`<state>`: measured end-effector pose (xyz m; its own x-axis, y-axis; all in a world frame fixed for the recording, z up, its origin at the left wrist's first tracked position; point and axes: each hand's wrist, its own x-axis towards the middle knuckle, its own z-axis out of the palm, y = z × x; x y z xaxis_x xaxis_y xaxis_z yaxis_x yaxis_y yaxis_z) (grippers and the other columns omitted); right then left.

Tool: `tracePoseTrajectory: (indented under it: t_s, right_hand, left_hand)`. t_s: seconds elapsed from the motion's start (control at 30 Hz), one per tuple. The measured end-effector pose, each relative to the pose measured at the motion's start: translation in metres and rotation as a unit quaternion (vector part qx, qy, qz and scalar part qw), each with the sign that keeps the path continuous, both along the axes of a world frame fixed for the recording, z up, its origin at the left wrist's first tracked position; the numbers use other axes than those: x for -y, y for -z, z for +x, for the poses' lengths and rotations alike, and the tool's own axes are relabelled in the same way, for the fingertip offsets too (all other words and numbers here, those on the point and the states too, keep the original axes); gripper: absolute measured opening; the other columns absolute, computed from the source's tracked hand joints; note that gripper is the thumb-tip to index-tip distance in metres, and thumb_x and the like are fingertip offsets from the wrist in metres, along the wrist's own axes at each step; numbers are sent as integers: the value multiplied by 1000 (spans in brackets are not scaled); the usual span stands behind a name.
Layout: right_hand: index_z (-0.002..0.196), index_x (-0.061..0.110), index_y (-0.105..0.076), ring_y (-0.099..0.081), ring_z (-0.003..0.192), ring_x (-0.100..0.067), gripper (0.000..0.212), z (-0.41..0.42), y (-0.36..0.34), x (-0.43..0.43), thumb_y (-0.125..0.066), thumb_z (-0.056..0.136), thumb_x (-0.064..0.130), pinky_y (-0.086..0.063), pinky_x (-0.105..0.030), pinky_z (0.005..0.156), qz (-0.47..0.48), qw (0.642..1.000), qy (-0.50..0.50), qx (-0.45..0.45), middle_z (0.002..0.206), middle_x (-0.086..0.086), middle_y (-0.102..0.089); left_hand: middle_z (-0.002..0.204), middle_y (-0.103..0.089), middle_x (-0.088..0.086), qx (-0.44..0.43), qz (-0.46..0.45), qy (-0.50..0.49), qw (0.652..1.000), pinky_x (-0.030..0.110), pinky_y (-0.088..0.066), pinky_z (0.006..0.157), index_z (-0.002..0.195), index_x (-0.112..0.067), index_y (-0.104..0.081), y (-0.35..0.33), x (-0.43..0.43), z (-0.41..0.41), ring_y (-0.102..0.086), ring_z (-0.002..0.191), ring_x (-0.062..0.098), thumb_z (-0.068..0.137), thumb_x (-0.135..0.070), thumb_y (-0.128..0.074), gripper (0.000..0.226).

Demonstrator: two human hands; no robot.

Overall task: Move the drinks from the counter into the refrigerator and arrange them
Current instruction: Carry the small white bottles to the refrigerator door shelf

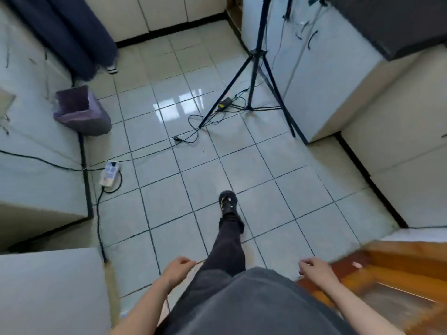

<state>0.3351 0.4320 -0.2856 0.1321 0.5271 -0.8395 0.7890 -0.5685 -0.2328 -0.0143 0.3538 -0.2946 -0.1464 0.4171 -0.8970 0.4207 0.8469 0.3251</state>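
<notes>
Tiled floor is filling the view; left hand and right hand are hanging loose, empty, seemingly mid-walk; next needs grasping a drink.

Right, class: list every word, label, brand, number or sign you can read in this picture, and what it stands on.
No text is readable anywhere in this view.
Power strip on the floor: coloured markings, too blurred to read.
Black adapter beside the tripod: yellowish patch, too small to read.
</notes>
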Motion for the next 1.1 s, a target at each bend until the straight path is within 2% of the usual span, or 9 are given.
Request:
tracePoseTrajectory:
  t_s: [0.1, 0.17, 0.27, 0.37, 0.53, 0.73, 0.8, 0.93, 1.1]
  right_hand:
    - [95, 10, -67, -66, 75, -17, 16, 16, 1, -16, -52, 93, 16, -45, -13, 60, 9, 998, 63, -8, 75, 3, -65]
    - [104, 12, -64, -68, 84, -17, 17, 32, 2, -30, -52, 93, 19, -48, -22, 76, 5, 994, 105, -17, 90, 2, -68]
    - [117, 14, -59, -62, 103, -19, 26, 67, 2, -60, -51, 95, 24, -48, -31, 92, -4, 988, 152, -9, 114, -2, -64]
    - [121, 11, -58, -60, 107, -20, 28, 106, -3, -101, -50, 96, 22, -47, -31, 93, -2, 979, 206, 7, 117, -5, -64]
    - [120, 15, -58, -62, 96, -13, 27, 152, -19, -179, -51, 97, 25, -49, -26, 83, 43, 953, 298, 5, 104, 5, -62]
    - [119, 20, -59, -61, 103, -15, 25, 179, -32, -238, -50, 96, 25, -50, -32, 93, 121, 901, 416, 3, 112, 3, -63]
    - [119, 19, -58, -61, 101, -15, 25, 195, -32, -248, -51, 96, 26, -50, -32, 92, 129, 885, 448, -6, 112, 1, -64]
    - [122, 13, -58, -61, 105, -20, 28, 248, -27, -270, -52, 96, 22, -47, -38, 98, 134, 859, 495, -3, 114, -6, -64]
    - [121, 15, -58, -62, 98, -16, 26, 334, -21, -311, -48, 98, 23, -50, -34, 92, 156, 853, 498, 5, 111, -2, -64]
  left_hand:
    - [95, -57, 7, -15, -46, -36, 998, 24, -27, 58, 98, -10, -55, 11, -50, 4, -48, 73, 18, 96, -33, -50, 24]
    - [97, -56, 7, -41, -51, -11, 998, 24, -25, 57, 106, -8, -54, 18, -97, 13, -47, 71, 19, 98, -30, -46, 25]
    - [94, -56, 11, -55, -17, 52, 997, 24, -27, 52, 99, -5, -55, 26, -188, 40, -48, 70, 20, 97, -23, -48, 20]
    - [99, -62, 14, -45, 22, 123, 991, 29, -35, 64, 100, -6, -59, 23, -288, 83, -59, 91, 27, 95, -27, -51, 23]
    - [111, -64, 14, -21, 80, 230, 970, 37, -47, 93, 110, -7, -60, 7, -429, 170, -60, 103, 31, 94, -26, -53, 26]
    - [117, -61, 16, -36, 72, 352, 932, 35, -45, 95, 119, -5, -58, 0, -544, 265, -58, 108, 32, 95, -26, -53, 32]
    - [112, -62, 16, -12, 72, 352, 933, 32, -46, 88, 117, -1, -58, -2, -566, 298, -60, 103, 30, 96, -24, -52, 31]
    - [98, -59, 9, 30, 67, 353, 933, 23, -34, 55, 110, -3, -58, -4, -594, 364, -54, 81, 20, 96, -20, -51, 23]
    - [90, -54, 5, 56, 58, 330, 940, 25, -32, 57, 94, -11, -55, -1, -617, 443, -49, 76, 18, 95, -19, -49, 10]
